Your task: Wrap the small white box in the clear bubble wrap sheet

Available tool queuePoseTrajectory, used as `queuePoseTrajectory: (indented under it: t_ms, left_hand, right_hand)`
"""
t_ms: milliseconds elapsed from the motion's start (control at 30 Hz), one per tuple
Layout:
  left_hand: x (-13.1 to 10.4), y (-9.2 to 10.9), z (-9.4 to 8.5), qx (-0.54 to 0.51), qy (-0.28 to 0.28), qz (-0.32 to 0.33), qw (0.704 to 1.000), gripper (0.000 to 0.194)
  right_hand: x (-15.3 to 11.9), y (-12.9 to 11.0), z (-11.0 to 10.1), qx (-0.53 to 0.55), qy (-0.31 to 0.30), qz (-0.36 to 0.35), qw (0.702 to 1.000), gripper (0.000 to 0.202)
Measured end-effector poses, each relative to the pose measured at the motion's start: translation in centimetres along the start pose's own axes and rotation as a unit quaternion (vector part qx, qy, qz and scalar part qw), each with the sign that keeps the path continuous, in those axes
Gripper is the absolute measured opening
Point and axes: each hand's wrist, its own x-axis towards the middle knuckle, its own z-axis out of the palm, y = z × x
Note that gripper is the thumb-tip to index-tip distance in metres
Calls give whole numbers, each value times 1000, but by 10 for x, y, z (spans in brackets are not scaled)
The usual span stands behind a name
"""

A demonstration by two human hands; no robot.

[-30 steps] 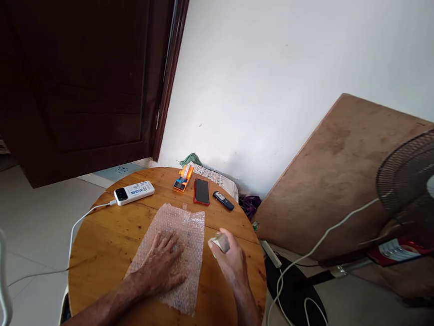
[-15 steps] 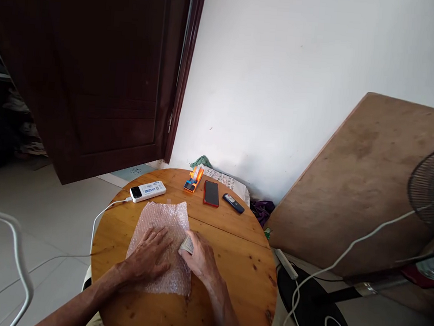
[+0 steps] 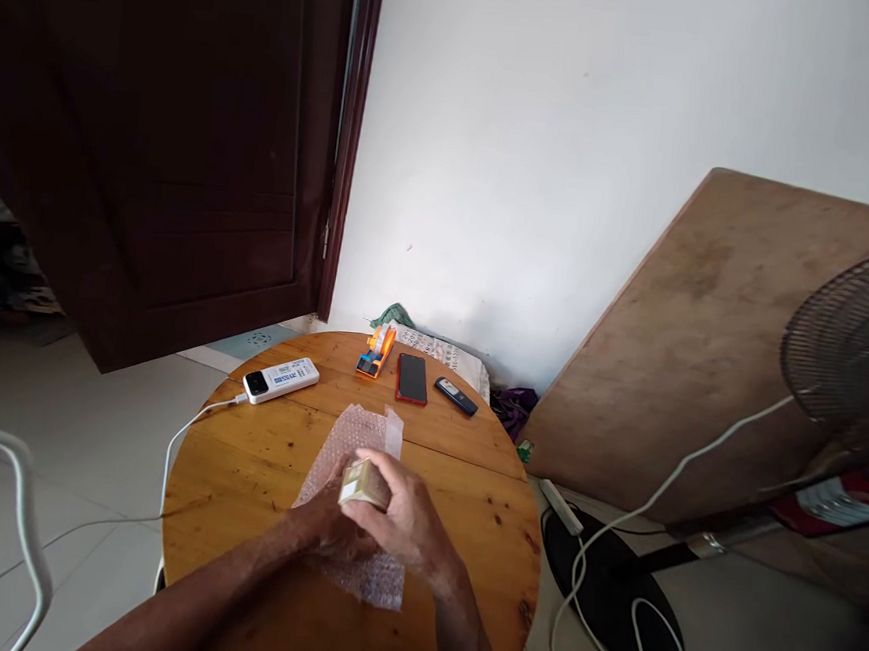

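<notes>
My right hand (image 3: 405,516) grips a small beige box (image 3: 360,484) with a pale label, thumb on the near side and fingers over the far side. The box is tilted and held above the bubble wrap (image 3: 346,437). My left hand (image 3: 336,520) is on the bubble wrap, partly beneath the box and my right hand. Its fingers are mostly hidden there. The sheet lies on the round wooden table (image 3: 242,471), looking narrower and partly folded, with a pale strip along its upper right edge.
Along the table's far side are a white device (image 3: 281,381) with a cable, an orange tape dispenser (image 3: 376,351), a phone in a red case (image 3: 411,379) and a small dark handset (image 3: 456,395). A fan (image 3: 855,339) and a leaning board (image 3: 675,334) stand to the right.
My right hand has raised the box off the sheet and moved it left, over my left hand. The bubble wrap has shifted and looks narrower. The view has turned slightly to the right.
</notes>
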Motion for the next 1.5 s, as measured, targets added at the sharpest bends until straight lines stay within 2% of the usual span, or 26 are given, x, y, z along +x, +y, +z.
queuePoseTrajectory:
  t_ms: [100, 167, 267, 333, 400, 467, 533, 633, 833, 967, 1033, 1133, 1200, 1333, 1400, 1500]
  left_hand:
    - [1, 2, 6, 1, 20, -23, 1000, 59]
    - [-2, 2, 4, 2, 13, -16, 1000, 60]
    - [-9, 4, -4, 35, -29, 13, 999, 76]
    - [-14, 4, -10, 73, -59, 19, 995, 82]
    - [-22, 0, -15, 106, -68, 8, 992, 74]
    - [-32, -8, -19, 133, -56, -16, 989, 55]
    - [-43, -17, -24, 153, -45, -47, 986, 51]
    - [-57, -27, -30, 159, -68, -57, 983, 67]
    - [-58, -36, -40, 130, -90, -42, 986, 90]
    - [-54, -45, -47, 95, -107, -27, 989, 98]
    - [-53, -47, -48, 84, -116, -29, 989, 100]
    - [-55, -46, -47, 88, -113, -33, 989, 100]
    - [-57, -44, -44, 94, -88, -31, 991, 95]
    - [-60, -43, -39, 88, -40, -23, 995, 87]
    - [-60, -44, -39, 87, -36, -26, 995, 85]
    - [-60, -44, -39, 96, -39, -30, 994, 85]
  right_hand:
    - [9, 3, 13, 0, -39, 7, 999, 55]
    - [18, 18, 18, 3, -35, 51, 998, 48]
    - [27, 49, 18, 67, 11, 125, 990, 40]
    - [28, 66, 13, 53, 62, 146, 986, 41]
    - [23, 77, 9, -5, 94, 165, 982, 41]
    - [15, 82, 7, -54, 98, 164, 980, 43]
    - [7, 84, 7, -65, 80, 131, 986, 51]
    - [0, 86, 10, -58, 55, 78, 994, 62]
    - [-4, 92, 11, -95, 70, 77, 990, 44]
    - [0, 89, 25, -53, 112, 42, 991, 46]
    - [2, 86, 34, -51, 93, 18, 994, 50]
    - [2, 82, 41, -56, 36, 13, 998, 61]
    - [1, 82, 39, -41, 25, 21, 999, 68]
    - [-1, 85, 32, -50, 11, 42, 998, 55]
    - [0, 87, 31, -66, 0, 50, 997, 48]
    - [1, 85, 31, -70, -1, 51, 996, 48]
